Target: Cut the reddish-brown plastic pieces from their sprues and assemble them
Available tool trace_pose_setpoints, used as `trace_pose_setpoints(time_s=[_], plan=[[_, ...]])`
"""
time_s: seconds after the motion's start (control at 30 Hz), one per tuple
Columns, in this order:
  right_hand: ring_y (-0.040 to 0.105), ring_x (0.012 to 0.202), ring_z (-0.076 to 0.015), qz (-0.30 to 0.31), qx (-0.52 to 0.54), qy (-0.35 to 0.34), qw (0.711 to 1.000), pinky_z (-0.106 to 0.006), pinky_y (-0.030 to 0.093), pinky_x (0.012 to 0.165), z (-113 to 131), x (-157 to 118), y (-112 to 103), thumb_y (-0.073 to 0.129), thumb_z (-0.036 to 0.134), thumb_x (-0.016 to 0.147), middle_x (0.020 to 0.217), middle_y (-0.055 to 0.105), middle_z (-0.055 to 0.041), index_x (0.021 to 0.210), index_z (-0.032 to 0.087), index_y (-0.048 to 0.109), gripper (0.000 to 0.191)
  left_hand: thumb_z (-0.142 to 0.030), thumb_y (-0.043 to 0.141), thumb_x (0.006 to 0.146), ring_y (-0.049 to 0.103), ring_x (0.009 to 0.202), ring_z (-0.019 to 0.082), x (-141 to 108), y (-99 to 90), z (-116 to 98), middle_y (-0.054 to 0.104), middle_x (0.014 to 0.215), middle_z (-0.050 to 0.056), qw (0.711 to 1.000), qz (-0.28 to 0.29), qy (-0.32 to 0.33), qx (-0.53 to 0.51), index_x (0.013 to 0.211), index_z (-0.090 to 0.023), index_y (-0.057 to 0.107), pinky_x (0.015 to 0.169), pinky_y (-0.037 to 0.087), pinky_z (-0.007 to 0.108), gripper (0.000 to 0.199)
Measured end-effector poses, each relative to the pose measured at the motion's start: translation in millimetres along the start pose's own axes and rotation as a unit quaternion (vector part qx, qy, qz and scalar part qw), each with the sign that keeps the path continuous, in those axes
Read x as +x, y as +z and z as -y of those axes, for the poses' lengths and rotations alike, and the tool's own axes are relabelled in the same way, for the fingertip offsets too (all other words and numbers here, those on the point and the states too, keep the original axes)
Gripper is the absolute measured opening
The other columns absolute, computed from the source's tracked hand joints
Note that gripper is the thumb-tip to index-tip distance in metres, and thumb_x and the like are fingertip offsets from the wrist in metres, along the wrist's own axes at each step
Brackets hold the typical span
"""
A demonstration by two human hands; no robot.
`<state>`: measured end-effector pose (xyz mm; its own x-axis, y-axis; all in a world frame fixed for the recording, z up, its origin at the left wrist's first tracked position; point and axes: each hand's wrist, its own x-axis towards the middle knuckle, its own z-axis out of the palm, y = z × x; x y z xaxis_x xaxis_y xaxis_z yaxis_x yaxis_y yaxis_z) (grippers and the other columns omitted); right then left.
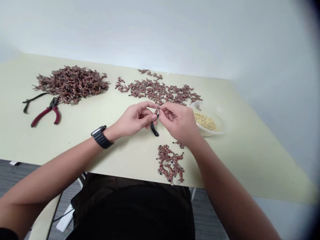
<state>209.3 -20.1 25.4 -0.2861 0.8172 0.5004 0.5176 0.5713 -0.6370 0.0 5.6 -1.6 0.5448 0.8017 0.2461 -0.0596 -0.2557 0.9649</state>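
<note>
My left hand (pixel 137 119) pinches a small brown animal figurine (pixel 156 112) between thumb and fingers, upright above the middle of the table. My right hand (pixel 179 120) is closed, thumb and forefinger pressed together at the figurine's upper end; whatever tiny thing they hold is hidden. Below the fingers a black tool handle (pixel 154 130) shows on the table, the rest covered by my hands. To the right of my right hand stands a clear plastic bowl (pixel 220 131) with many tiny gold-coloured pieces (pixel 204 121). Behind my hands similar brown figurines (pixel 160 91) lie spread out.
A tall heap of brown figurines (pixel 74 81) lies at the back left. In front of it are red-handled pliers (pixel 47 111) and a dark slim tool (pixel 30 101). A smaller group of figurines (pixel 170 163) lies by the front edge of the pale table (pixel 108 164).
</note>
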Motion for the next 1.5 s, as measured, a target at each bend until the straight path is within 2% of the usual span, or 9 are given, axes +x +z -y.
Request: trace_pose_setpoints(time_s=[0.33,0.43,0.67,0.87,1.07,1.17,1.27,1.37,1.5], plan=[[0.043,0.055,-0.0106,0.032,0.21,0.138,0.967,-0.027,0.032,0.051,-5.3,0.6,11.2,0.066,0.033,0.095,0.067,0.06,0.0015,0.08,0.02,0.068,0.019,-0.033,0.069,0.102,0.072,0.083,0.016,-2.2,-7.3,-4.9,0.078,0.09,0.008,0.99,0.023,0.053,0.132,0.12,-0.019,0.055,0.076,0.052,0.027,0.027],[0.04,0.051,-0.0096,0.056,0.251,0.177,0.95,-0.026,0.027,0.046,-6.2,1.5,8.7,0.069,0.04,0.095,0.066,0.06,0.0012,0.082,0.021,0.068,0.024,-0.035,0.07,0.102,0.074,0.085,0.017,-1.3,-7.3,-5.4,0.079,0.09,0.009,0.995,0.034,0.037,0.087,0.12,-0.019,0.053,0.076,0.052,0.028,0.03],[0.047,0.054,-0.0112,0.093,0.237,0.145,0.956,-0.027,0.034,0.049,-4.7,3.3,-4.0,0.073,0.047,0.095,0.07,0.067,-0.0013,0.085,0.021,0.07,0.028,-0.043,0.077,0.097,0.046,0.052,0.007,2.9,-7.9,-6.7,0.078,0.083,0.007,0.997,0.062,-0.025,-0.04,0.116,-0.018,0.055,0.053,0.033,0.023,0.038],[0.059,0.074,-0.0166,0.037,0.142,0.061,0.987,-0.03,0.047,0.066,-7.4,5.2,-6.3,0.075,0.037,0.093,0.08,0.066,-0.0023,0.092,0.021,0.07,0.017,-0.043,0.078,0.096,0.047,0.054,0.007,2.3,-8.2,-10.7,0.078,0.084,0.007,0.994,0.071,-0.045,-0.064,0.114,-0.018,0.057,0.056,0.038,0.024,0.038],[0.058,0.075,-0.0169,0.004,0.057,0.01,0.998,-0.029,0.041,0.061,-3.3,1.2,-5.3,0.069,0.029,0.094,0.082,0.066,-0.0028,0.091,0.022,0.069,0.008,-0.043,0.078,0.096,0.046,0.053,0.007,1.7,-6.4,-10.6,0.078,0.083,0.007,0.996,0.062,-0.042,-0.057,0.114,-0.017,0.056,0.055,0.037,0.023,0.039],[0.057,0.072,-0.0161,-0.007,0.073,0.031,0.997,-0.03,0.042,0.06,-2.5,-0.6,0.0,0.07,0.03,0.094,0.081,0.066,-0.003,0.09,0.021,0.069,0.009,-0.041,0.075,0.098,0.049,0.053,0.007,0.7,-4.4,-8.2,0.077,0.081,0.007,0.998,0.047,-0.023,-0.03,0.117,-0.016,0.055,0.055,0.038,0.022,0.037],[0.053,0.061,-0.0139,0.002,0.206,0.125,0.971,-0.029,0.04,0.052,-3.8,-0.4,7.5,0.074,0.038,0.093,0.079,0.065,-0.0027,0.089,0.021,0.068,0.018,-0.037,0.072,0.101,0.067,0.069,0.012,-1.6,-3.4,-7.0,0.079,0.085,0.009,0.999,0.025,0.003,0.025,0.12,-0.017,0.054,0.066,0.048,0.022,0.033],[0.045,0.055,-0.011,0.032,0.37,0.226,0.9,-0.027,0.035,0.045,-5.8,1.9,12.2,0.084,0.042,0.085,0.07,0.057,0.0003,0.085,0.02,0.069,0.027,-0.035,0.069,0.102,0.075,0.085,0.017,-3.8,-4.3,-7.6,0.08,0.091,0.01,0.994,0.013,0.032,0.105,0.121,-0.017,0.054,0.075,0.054,0.026,0.03],[0.039,0.056,-0.0085,0.071,0.474,0.297,0.826,-0.024,0.031,0.044,-8.7,5.0,12.1,0.095,0.04,0.072,0.065,0.049,0.0031,0.078,0.017,0.069,0.035,-0.035,0.068,0.102,0.074,0.081,0.017,-4.3,-5.4,-8.0,0.08,0.087,0.008,0.985,0.011,0.054,0.163,0.12,-0.018,0.056,0.074,0.053,0.027,0.028]])
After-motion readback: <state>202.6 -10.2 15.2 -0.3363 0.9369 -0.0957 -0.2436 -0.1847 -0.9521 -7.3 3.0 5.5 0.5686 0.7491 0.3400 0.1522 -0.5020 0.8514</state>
